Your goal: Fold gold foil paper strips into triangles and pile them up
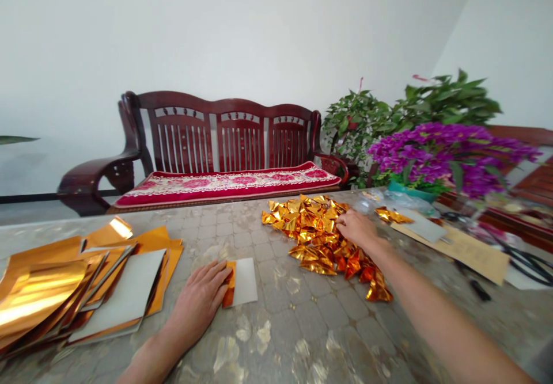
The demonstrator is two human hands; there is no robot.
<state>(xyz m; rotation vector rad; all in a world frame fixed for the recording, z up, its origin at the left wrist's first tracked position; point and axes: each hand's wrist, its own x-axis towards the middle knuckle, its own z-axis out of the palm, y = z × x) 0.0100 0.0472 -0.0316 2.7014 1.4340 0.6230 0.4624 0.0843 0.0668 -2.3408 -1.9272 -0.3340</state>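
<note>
My left hand [203,289] lies flat on the table, its fingertips over the gold side of a small folded paper [245,282], whose white back faces up on the right. At the far right edge of a heap of folded gold foil paper pieces [317,220], my right hand [356,227] has its fingers bent together and touching the heap. Whatever is between those fingertips is hidden. To the left of my left hand is a loose stack of gold foil sheets [47,286], with one white-backed sheet [123,295] on top.
The patterned tabletop [285,338] spans the foreground. On its right are a cardboard strip [470,251], a white card [421,224], a black-handled tool [477,289], plastic wrapping and purple flowers [449,151]. Behind stands a wooden bench [239,125] with a red cushion [228,185].
</note>
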